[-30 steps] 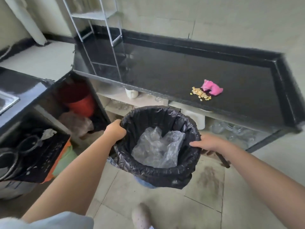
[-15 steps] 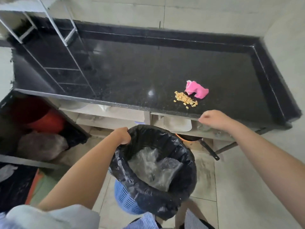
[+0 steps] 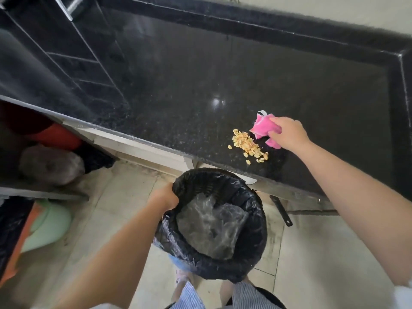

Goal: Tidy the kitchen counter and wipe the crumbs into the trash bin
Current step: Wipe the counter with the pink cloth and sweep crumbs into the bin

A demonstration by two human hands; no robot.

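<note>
Bin (image 3: 252,259): lined with a black bag, I see it nearest me, held below the counter's front edge, crumpled clear plastic (image 3: 211,230) inside.
Left hand (image 3: 163,197): my fingers curl over the bin's near-left rim, gripping it.
Counter (image 3: 178,85): black speckled stone, just beyond the bin and above it.
Crumbs (image 3: 247,146): yellow pile on the counter, close to its front edge, above the bin.
Right hand (image 3: 287,134): I have it on the counter past the crumbs, fingers closed round the pink cloth (image 3: 264,128).
Cloth: bunched, touching the counter just beside the crumbs.
</note>
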